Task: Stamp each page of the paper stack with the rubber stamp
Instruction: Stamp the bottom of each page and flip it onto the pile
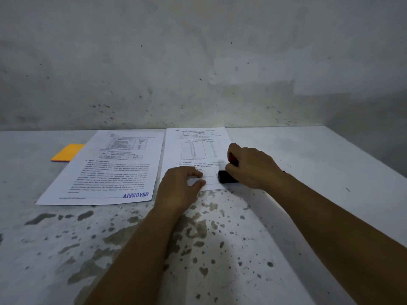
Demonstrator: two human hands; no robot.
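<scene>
Right hand grips stamp, pressing it onto page corner; left hand, fingers loosely curled, pins page against slipping.

Two printed sheets, one black stamp, one orange pad, two hands.

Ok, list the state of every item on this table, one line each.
Left page: flat, stamped APPROVED at its lower right corner.
Right page: flat, no stamp mark visible.
Rubber stamp: on the right page's lower right corner.
Right hand: grips the rubber stamp.
Left hand: fingers rest on the right page.
Orange pad: flat, partly under the left page.
</scene>
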